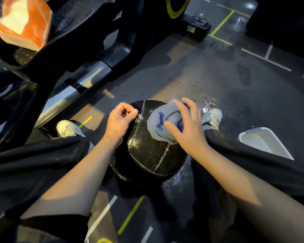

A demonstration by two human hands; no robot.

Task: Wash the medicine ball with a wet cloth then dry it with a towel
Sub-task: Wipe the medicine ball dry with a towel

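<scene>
A black medicine ball with pale seams rests on the floor between my legs. A crumpled grey-blue cloth lies on the ball's upper right side. My right hand rests on the cloth with fingers spread. My left hand sits on the ball's upper left, fingers curled into a loose fist against its surface. White suds or scuff marks show along the seam between my hands.
A white basin stands on the floor at the right. An exercise machine fills the upper left, with an orange tissue box on it. Eyeglasses lie on the machine's base. A puddle glints beyond the ball.
</scene>
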